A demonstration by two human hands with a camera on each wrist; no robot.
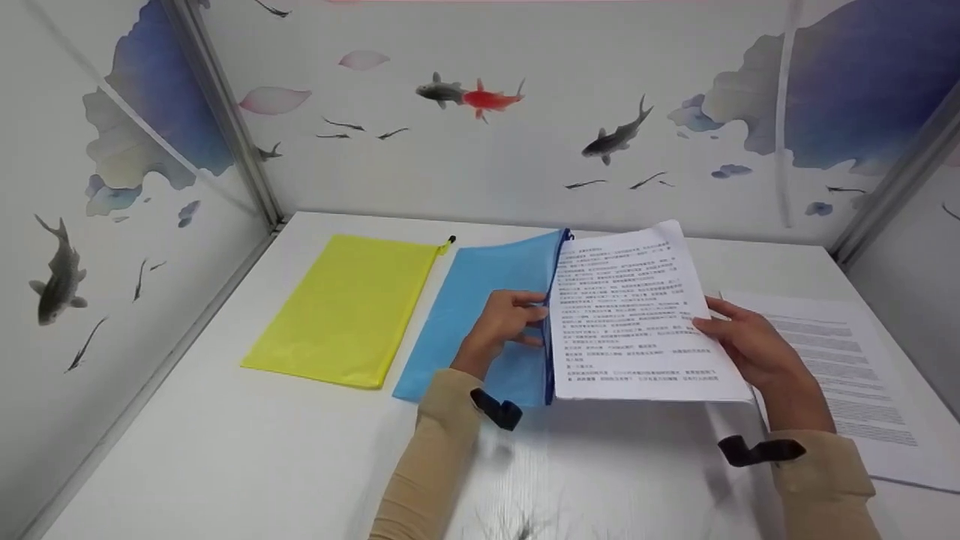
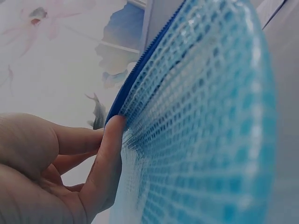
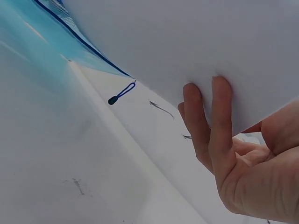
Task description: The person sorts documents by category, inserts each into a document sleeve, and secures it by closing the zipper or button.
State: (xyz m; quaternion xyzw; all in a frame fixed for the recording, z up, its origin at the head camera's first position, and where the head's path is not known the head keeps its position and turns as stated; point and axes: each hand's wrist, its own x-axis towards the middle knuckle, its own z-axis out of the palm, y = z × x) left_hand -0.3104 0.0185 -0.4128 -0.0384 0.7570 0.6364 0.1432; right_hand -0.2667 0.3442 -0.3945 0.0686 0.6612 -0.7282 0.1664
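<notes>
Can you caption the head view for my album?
Left fingers grip the blue pouch; right fingers hold printed sheets at its zip.

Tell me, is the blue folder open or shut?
Open. The left hand grips the blue folder's zip, its teeth showing bare up close; the right hand holds paper at the mouth.

1 yellow pouch [image 1: 345, 311] + 1 blue pouch [image 1: 480, 300] = 2. Zip pulls [image 3: 112, 100]: 2, one per pouch. 1 held paper lot [image 1: 626, 322] + 1 lying paper lot [image 1: 844, 352] = 2; sheets per lot, can't tell. 1 left grip [image 1: 506, 322] + 1 right grip [image 1: 765, 352] = 2. Tan sleeves [image 1: 431, 465]: 2. Black wrist pieces [image 1: 496, 409]: 2. Counter [image 1: 262, 450]: 1. Whole wall fish: 3 grey fish [image 1: 615, 140] + 1 red fish [image 1: 487, 98] = 4. Whole pink petals [image 1: 274, 100]: 2.
</notes>
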